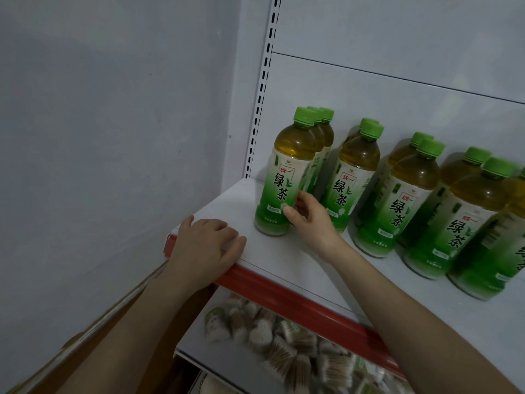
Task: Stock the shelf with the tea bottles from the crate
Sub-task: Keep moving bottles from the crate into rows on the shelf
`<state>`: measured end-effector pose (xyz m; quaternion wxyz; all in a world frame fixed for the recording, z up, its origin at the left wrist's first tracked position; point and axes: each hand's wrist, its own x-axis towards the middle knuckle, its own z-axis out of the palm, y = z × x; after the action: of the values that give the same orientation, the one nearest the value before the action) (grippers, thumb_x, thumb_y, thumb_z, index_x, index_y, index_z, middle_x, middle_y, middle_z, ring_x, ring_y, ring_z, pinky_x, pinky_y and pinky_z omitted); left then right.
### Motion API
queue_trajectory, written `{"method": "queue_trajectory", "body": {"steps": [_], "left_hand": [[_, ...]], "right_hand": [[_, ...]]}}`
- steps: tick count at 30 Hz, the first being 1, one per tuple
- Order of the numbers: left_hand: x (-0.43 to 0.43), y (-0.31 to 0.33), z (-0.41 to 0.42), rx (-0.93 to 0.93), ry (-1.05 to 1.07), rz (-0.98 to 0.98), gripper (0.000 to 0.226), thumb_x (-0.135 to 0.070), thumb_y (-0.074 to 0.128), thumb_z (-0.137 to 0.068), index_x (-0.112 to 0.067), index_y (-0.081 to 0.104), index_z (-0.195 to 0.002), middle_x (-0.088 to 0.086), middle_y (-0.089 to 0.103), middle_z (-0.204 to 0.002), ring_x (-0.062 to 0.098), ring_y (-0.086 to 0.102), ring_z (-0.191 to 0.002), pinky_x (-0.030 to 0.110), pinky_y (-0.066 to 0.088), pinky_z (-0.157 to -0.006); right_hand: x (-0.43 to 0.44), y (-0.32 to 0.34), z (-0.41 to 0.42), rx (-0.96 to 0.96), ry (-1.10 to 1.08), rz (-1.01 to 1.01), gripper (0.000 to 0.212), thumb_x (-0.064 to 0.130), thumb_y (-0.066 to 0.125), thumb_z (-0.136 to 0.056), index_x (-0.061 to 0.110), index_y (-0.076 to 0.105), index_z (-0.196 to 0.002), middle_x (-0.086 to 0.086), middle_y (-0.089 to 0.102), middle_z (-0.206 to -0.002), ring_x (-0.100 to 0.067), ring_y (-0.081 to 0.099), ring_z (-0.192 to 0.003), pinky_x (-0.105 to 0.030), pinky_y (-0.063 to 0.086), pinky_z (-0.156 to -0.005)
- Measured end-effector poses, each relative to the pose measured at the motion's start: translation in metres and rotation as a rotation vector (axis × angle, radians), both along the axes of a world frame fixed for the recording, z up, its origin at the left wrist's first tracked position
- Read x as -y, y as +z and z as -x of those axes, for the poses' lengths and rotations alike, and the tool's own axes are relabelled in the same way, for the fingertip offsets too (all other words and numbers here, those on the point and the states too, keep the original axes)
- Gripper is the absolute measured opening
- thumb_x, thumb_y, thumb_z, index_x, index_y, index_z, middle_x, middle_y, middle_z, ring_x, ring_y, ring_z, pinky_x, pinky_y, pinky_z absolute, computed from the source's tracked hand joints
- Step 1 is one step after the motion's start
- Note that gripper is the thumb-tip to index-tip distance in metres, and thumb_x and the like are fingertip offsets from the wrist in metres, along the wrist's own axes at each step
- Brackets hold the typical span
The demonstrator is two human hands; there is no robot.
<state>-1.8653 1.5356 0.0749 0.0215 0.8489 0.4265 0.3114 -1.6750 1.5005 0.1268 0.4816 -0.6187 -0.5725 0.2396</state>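
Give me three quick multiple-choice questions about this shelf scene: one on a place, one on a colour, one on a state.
1. Where does the left hand rest?
A. on the shelf's front edge
B. on a bottle cap
C. inside a box

2. What colour are the bottle caps?
A. red
B. green
C. white

3. What is the right hand doing?
A. hanging free
B. its fingers grip the front-left tea bottle, which stands upright
C. holding a tipped bottle

Answers: A, palm lies over the red strip; B, every cap is green; B, thumb and fingers wrap its label.
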Motion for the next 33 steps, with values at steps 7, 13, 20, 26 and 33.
{"method": "queue_trajectory", "body": {"steps": [7,13,20,26,33], "left_hand": [[0.003,0.008,-0.001,-0.067,0.001,0.035,0.072,-0.056,0.012,-0.077,-0.021,0.072,-0.096,0.0,0.068,-0.105,0.019,0.06,-0.103,0.046,0.024,-0.104],[0.022,0.008,-0.001,-0.091,0.158,-0.116,0.055,-0.043,0.029,-0.085,-0.008,0.071,-0.09,0.014,0.069,-0.087,0.032,0.064,-0.087,0.053,0.04,-0.089],[0.099,-0.024,0.011,-0.014,0.291,-0.186,0.042,-0.034,0.044,-0.086,-0.003,0.067,-0.1,0.02,0.067,-0.093,0.035,0.064,-0.082,0.042,0.048,-0.075],[0.177,-0.066,0.049,-0.171,0.493,0.119,0.047,-0.04,0.041,-0.086,-0.006,0.067,-0.104,0.017,0.068,-0.095,0.034,0.065,-0.087,0.041,0.05,-0.079],[0.267,-0.108,0.13,-0.248,0.747,0.381,0.051,-0.043,0.033,-0.087,-0.009,0.068,-0.103,0.013,0.07,-0.092,0.03,0.068,-0.086,0.042,0.053,-0.077]], "right_hand": [[0.0,0.003,-0.005,0.021,0.043,-0.002,0.042,0.012,0.052,-0.091,0.008,0.041,-0.132,0.004,0.052,-0.12,-0.003,0.046,-0.108,-0.014,0.041,-0.09],[0.013,0.003,-0.016,0.258,0.03,0.074,0.046,0.022,0.056,-0.089,0.007,0.043,-0.131,0.0,0.053,-0.124,-0.011,0.048,-0.116,-0.018,0.037,-0.089],[0.053,0.01,-0.011,0.769,0.119,-0.116,0.051,0.04,0.051,-0.09,0.009,0.047,-0.13,-0.009,0.053,-0.131,-0.023,0.045,-0.121,-0.027,0.033,-0.096],[0.072,-0.013,0.076,0.75,0.417,-0.21,0.052,0.037,0.053,-0.089,0.008,0.046,-0.131,-0.011,0.05,-0.134,-0.026,0.043,-0.124,-0.031,0.03,-0.103],[0.084,-0.098,0.157,0.766,0.714,-0.034,0.055,0.037,0.049,-0.091,0.005,0.04,-0.135,-0.014,0.044,-0.139,-0.026,0.036,-0.13,-0.031,0.026,-0.106]]}}
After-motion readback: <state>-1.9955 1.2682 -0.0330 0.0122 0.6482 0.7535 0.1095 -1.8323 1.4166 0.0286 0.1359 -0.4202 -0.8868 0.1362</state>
